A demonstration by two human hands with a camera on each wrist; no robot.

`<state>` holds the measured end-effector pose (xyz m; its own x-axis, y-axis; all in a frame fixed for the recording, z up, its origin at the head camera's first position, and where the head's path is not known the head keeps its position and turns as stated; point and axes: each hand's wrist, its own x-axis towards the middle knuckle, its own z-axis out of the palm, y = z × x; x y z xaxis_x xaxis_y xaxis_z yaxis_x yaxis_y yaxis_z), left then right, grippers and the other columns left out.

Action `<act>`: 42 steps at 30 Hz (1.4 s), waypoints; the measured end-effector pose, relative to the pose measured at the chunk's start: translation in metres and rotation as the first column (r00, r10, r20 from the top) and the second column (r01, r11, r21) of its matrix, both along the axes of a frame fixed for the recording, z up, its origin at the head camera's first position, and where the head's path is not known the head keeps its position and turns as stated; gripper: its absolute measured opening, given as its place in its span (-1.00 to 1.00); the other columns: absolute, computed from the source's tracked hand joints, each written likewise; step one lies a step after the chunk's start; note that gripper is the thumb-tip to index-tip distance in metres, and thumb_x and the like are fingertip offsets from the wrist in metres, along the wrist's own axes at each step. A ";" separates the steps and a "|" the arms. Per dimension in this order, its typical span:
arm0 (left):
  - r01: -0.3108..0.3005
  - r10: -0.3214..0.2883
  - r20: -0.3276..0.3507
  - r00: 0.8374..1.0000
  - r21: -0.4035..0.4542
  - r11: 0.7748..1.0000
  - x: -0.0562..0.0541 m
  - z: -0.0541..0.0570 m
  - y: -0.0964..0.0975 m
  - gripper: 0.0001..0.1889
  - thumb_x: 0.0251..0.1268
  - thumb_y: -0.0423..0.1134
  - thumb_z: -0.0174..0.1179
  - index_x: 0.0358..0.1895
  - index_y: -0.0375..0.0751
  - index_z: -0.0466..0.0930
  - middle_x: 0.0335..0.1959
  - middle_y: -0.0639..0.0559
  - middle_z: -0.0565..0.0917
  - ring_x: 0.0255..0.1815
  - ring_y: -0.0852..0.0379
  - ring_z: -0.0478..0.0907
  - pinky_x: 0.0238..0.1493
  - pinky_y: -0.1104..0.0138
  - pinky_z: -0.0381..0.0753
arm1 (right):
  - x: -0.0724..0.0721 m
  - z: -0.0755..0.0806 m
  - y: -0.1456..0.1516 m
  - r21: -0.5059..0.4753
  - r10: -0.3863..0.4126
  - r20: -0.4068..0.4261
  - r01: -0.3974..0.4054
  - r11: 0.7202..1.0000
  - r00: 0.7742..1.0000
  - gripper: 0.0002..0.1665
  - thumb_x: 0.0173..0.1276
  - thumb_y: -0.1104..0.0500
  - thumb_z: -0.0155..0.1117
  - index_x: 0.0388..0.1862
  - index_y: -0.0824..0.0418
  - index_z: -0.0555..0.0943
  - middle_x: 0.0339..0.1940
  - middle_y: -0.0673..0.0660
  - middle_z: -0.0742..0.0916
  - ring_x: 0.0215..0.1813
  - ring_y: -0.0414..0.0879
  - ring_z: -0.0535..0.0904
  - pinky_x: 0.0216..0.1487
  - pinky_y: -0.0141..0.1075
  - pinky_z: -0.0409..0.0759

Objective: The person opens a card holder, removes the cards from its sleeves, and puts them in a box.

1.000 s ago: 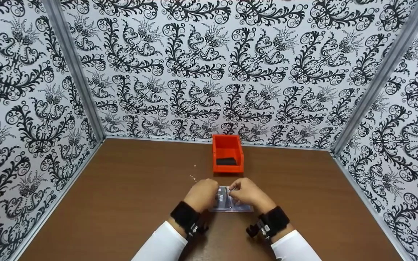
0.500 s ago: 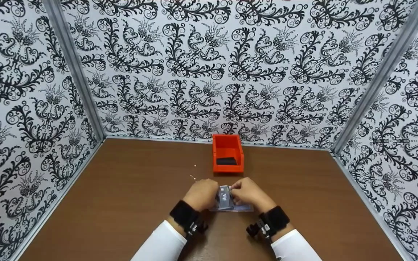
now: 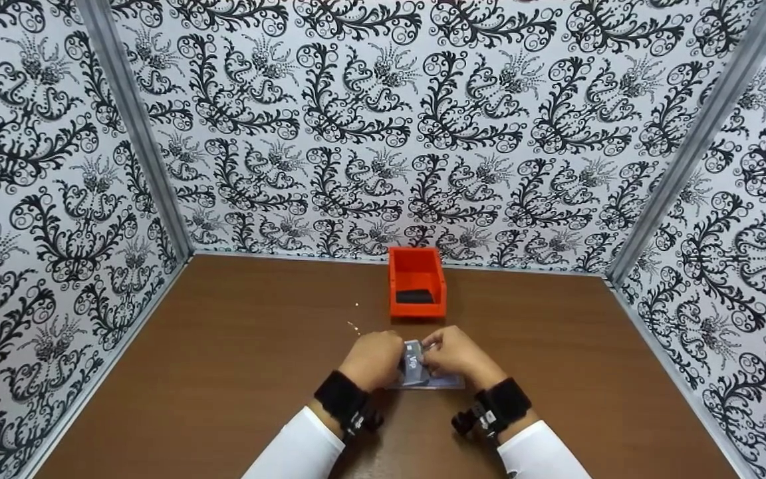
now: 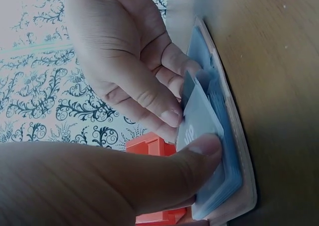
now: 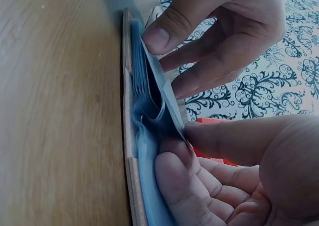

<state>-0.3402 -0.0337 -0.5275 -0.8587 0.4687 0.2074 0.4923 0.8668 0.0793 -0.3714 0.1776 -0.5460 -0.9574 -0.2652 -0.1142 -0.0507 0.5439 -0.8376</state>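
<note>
A card holder point(image 3: 447, 382) with clear plastic sleeves lies unfolded on the table, its pale cover edge point(image 4: 240, 136) showing in the left wrist view. A grey card point(image 3: 413, 364) marked "Vip" stands tilted over the left-hand sleeves. With its thumb on the card's face, my left hand point(image 3: 374, 359) grips the outer side of the sleeves; its other fingers are partly hidden. My right hand point(image 3: 457, 352) pinches the card's edge near the fold between thumb and index finger. In the right wrist view a raised sleeve point(image 5: 158, 94) bows open beneath the card.
Behind the hands stands a red bin point(image 3: 417, 310) with a dark flat item point(image 3: 414, 296) inside. A thin, shiny chain-like bit point(image 3: 354, 326) lies left of it, with a tiny pale speck point(image 3: 357, 305) farther back. Patterned walls point(image 3: 370, 133) enclose the table.
The card has tilted up from lying nearly flat, and its top has shifted slightly right. Both hands have stayed at the card holder with only small finger movements.
</note>
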 end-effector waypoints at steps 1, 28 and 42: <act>0.001 -0.001 -0.001 1.000 0.003 1.000 0.000 0.000 0.000 -0.67 -0.09 -0.14 0.75 -0.28 -0.16 0.83 -0.32 -0.03 0.80 -0.38 -0.10 0.76 -0.26 0.04 0.80 | 0.000 0.001 0.001 -0.010 0.000 0.011 0.000 1.000 1.000 -0.59 0.28 0.37 0.54 0.12 0.45 0.80 -0.36 0.16 0.86 -0.54 -0.19 0.70 -0.44 -0.36 0.75; -0.025 0.021 -0.045 0.999 -0.087 0.996 -0.001 -0.003 0.003 -0.85 0.06 -0.30 0.58 -0.28 -0.12 0.83 -0.31 0.02 0.83 -0.36 -0.08 0.81 -0.31 0.08 0.83 | 0.005 0.003 -0.001 -0.153 0.005 0.151 0.018 0.988 0.989 -0.87 0.44 0.29 0.43 -0.18 0.39 0.79 -0.42 0.07 0.72 -0.58 -0.21 0.60 -0.53 -0.41 0.67; -0.022 0.019 -0.039 0.999 -0.076 0.997 -0.001 -0.003 0.003 -0.83 0.06 -0.29 0.60 -0.27 -0.13 0.83 -0.28 0.00 0.84 -0.33 -0.09 0.82 -0.28 0.07 0.84 | 0.003 0.002 -0.001 -0.141 -0.001 0.161 0.024 0.990 0.987 -0.88 0.49 0.31 0.42 -0.14 0.39 0.79 -0.33 0.10 0.74 -0.53 -0.20 0.60 -0.49 -0.40 0.70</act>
